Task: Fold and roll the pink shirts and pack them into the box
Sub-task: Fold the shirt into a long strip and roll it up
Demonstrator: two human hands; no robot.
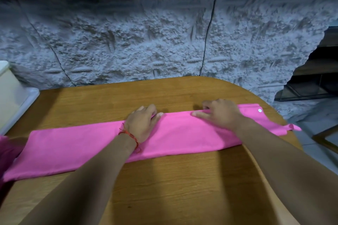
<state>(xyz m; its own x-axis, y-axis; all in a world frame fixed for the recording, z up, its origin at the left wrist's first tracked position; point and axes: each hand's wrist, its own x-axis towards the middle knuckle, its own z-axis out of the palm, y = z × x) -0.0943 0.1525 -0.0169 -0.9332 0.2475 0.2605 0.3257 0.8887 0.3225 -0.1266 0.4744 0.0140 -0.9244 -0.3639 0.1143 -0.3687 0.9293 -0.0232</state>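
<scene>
A pink shirt (175, 133) lies folded into a long narrow strip across the wooden table (164, 188), running from the left edge to the right edge. My left hand (141, 124) rests on the strip's far edge near the middle, its fingers curled over the fold. My right hand (219, 113) lies on the far edge further right, thumb stretched along the cloth and fingers bent at the fold. A white button (259, 110) shows near the strip's right end. More pink cloth (5, 151) lies at the far left edge.
A white box (11, 97) stands off the table's left back corner. A rough grey stone-textured wall (146, 42) rises right behind the table. Dark shelves (314, 71) sit at the right. The table's right edge curves round near the shirt's end.
</scene>
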